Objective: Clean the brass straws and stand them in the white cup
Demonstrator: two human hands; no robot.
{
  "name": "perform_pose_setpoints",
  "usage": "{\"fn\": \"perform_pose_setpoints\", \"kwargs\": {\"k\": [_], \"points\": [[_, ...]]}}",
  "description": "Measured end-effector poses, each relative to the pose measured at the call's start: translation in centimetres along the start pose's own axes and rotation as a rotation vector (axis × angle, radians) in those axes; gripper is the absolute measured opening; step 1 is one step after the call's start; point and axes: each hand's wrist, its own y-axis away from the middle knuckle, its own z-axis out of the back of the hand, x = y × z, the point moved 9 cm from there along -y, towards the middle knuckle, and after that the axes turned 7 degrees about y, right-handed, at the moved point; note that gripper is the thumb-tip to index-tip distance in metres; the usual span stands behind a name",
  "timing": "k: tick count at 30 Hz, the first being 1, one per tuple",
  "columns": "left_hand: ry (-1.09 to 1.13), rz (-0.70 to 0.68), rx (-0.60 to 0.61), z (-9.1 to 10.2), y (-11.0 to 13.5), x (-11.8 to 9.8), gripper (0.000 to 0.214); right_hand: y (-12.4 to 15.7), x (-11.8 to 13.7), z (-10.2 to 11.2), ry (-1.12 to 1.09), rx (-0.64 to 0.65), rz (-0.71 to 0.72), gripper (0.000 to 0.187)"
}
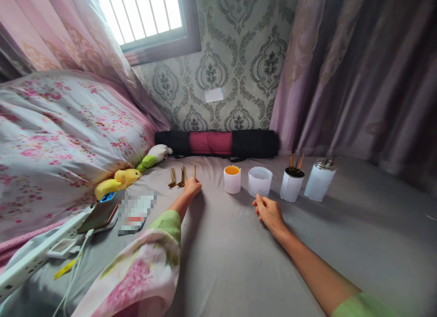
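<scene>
My left hand point(193, 185) is closed around the lower end of a thin gold-brown stick point(195, 170) that points upward. Just left of it, on the grey sheet, are two small bundles of similar thin sticks point(172, 177), bent at their lower ends. My right hand point(270, 212) has its fingers curled together at the near base of a translucent white cup point(260, 183); what they hold, if anything, is hidden. Between the hands, farther back, stands a white cup with an orange inside point(232, 180).
Two white-wrapped cans with thin sticks in them, one dark-rimmed point(291, 187) and one metal-rimmed point(319, 183), stand at the right. A black and maroon roll point(211, 144) lies along the wall. Plush toys point(126, 178), a phone point(99, 217) and a power strip point(37, 258) occupy the left.
</scene>
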Motion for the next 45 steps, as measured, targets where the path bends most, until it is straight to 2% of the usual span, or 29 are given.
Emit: {"fn": "perform_pose_setpoints", "kwargs": {"k": [9, 17, 34, 45], "points": [[-0.154, -0.019, -0.025, 1.6, -1.8, -0.1, 0.020, -0.1, 0.0, 0.1, 0.000, -0.005, 0.001, 0.047], [-0.214, -0.016, -0.034, 2.2, -2.2, 0.0, 0.018, 0.0, 0.2, 0.0, -0.009, 0.013, -0.015, 0.045], [-0.283, -0.062, -0.044, 1.3, -2.8, 0.2, 0.022, -0.1, 0.2, -0.1, -0.022, 0.006, -0.009, 0.048], [-0.297, -0.033, -0.047, 0.7, -3.3, 0.6, 0.025, -0.1, 0.1, -0.1, -0.002, -0.005, 0.012, 0.050]]}}
